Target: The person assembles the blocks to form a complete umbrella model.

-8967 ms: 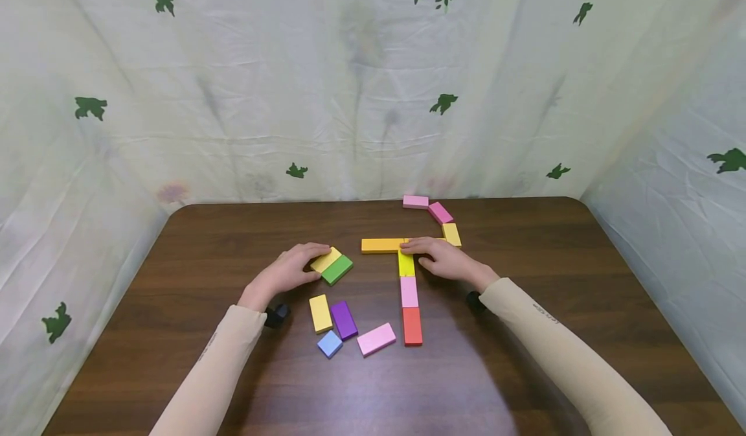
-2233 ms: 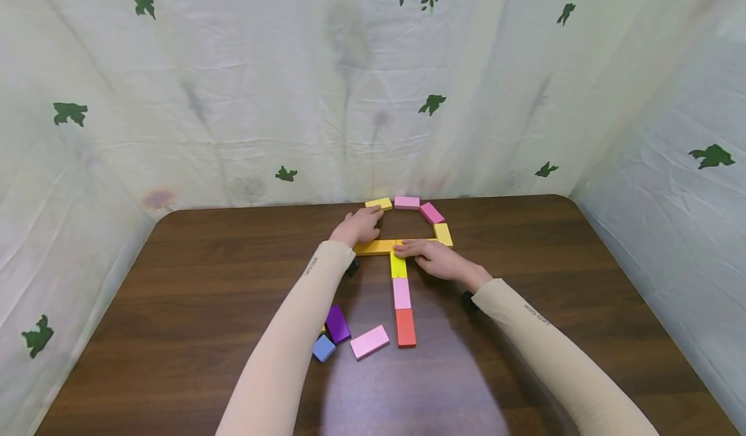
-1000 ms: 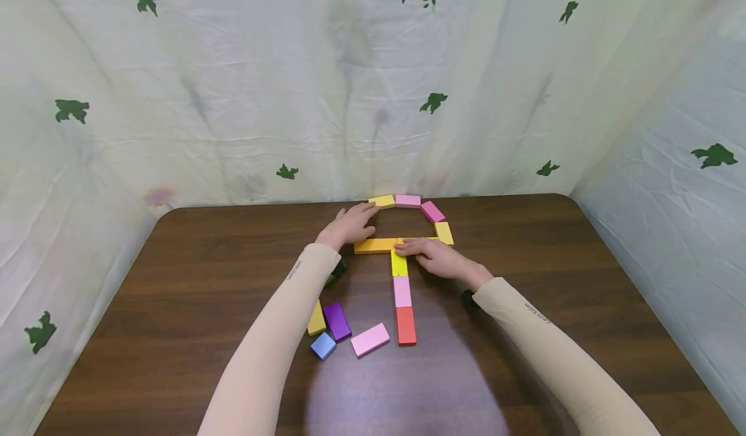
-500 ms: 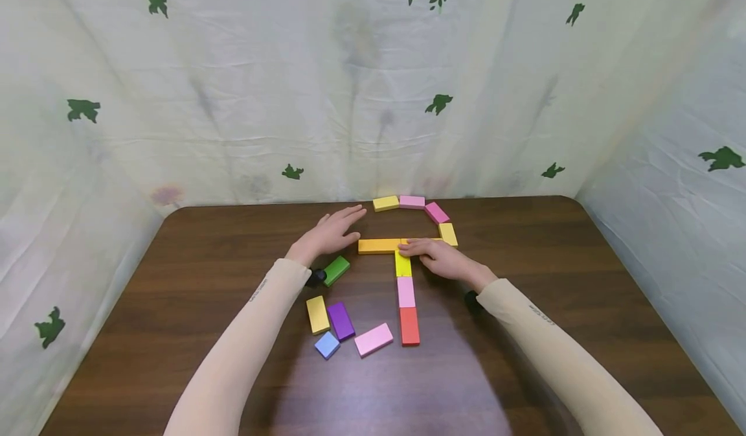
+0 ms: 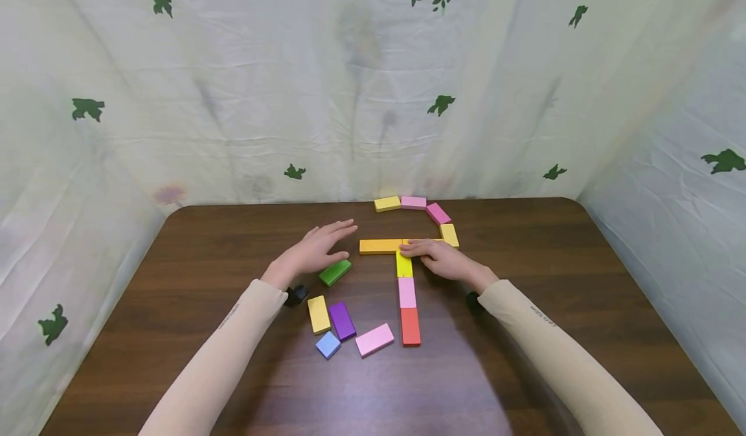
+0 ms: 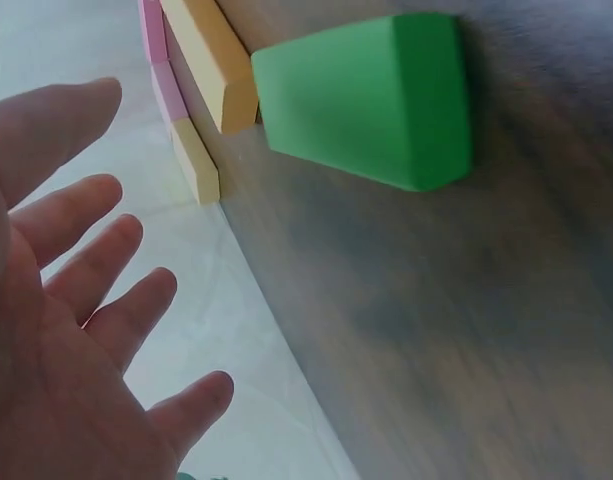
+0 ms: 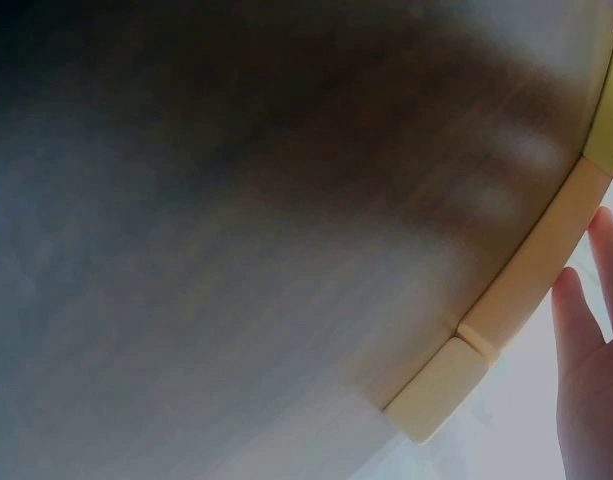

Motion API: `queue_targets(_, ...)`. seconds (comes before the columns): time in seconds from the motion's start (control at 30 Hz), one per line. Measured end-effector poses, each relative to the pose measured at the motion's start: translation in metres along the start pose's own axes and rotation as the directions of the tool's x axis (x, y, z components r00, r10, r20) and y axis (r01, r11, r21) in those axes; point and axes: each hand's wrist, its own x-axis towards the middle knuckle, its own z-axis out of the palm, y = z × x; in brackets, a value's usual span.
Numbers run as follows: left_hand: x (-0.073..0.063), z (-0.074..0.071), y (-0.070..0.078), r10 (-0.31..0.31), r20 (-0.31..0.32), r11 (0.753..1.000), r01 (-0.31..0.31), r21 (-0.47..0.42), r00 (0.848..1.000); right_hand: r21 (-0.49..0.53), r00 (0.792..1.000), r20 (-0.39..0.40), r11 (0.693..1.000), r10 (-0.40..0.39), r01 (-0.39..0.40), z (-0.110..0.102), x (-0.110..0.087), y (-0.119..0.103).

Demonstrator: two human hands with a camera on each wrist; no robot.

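My left hand (image 5: 315, 248) is held with fingers extended over the far-left edge of a green block (image 5: 335, 273). In the left wrist view that hand (image 6: 76, 330) has spread fingers with nothing between them, apart from the green block (image 6: 346, 100). My right hand (image 5: 445, 258) rests its fingertips where an orange block (image 5: 380, 247) meets a bright yellow block (image 5: 404, 266), partly covering a second orange block. Below, a pink block (image 5: 406, 292) and a red block (image 5: 410, 327) continue the column. A yellow block (image 5: 387, 204) touches the light pink block (image 5: 414, 203) at the back.
A dark pink block (image 5: 438, 213) and a pale yellow block (image 5: 449, 234) curve down on the right. Loose yellow (image 5: 318, 314), purple (image 5: 342, 321), blue (image 5: 328, 344) and pink blocks (image 5: 375, 340) lie near the front of the wooden table (image 5: 583, 306). A curtain (image 5: 256, 86) hangs behind.
The yellow block beside the green one went to the back, against the light pink block. My left hand let it go and came back toward the green block. My right hand stayed put.
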Motion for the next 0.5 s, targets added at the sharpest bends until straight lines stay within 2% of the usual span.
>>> queue_targets(0.2, -0.016, 0.006, 0.000, -0.006, 0.024, 1.000, 0.005, 0.013, 1.000, 0.001, 1.000, 0.001, 1.000, 0.002, -0.002, -0.001, 0.000, -0.002)
queue_targets(0.5, -0.033, 0.013, -0.004, 0.028, 0.032, 0.999, -0.029, 0.031, 0.999, 0.007, 1.000, 0.006, 1.000, 0.018, -0.018, -0.001, -0.001, -0.003)
